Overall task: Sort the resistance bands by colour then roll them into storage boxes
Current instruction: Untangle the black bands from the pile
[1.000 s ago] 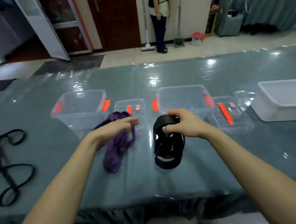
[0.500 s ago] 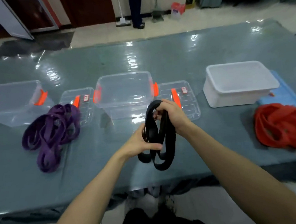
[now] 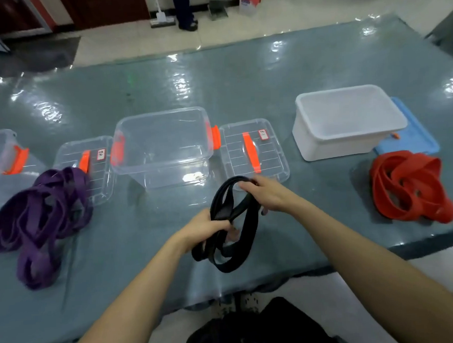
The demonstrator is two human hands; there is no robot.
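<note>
Right hand [image 3: 269, 195] pulls farther right of left hand [image 3: 210, 228]; both grip black bands [image 3: 227, 267]. Dangling near loops may slip, undoing the roll.

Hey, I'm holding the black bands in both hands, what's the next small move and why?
Probably wind the loops tighter. The black bands hang slack between your left hand and right hand, both gripping them, and look too sprawling for the empty clear box right behind.

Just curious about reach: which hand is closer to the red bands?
Right. The right hand holds the black band, left of the red bands; the left hand grips it farther left.
</note>
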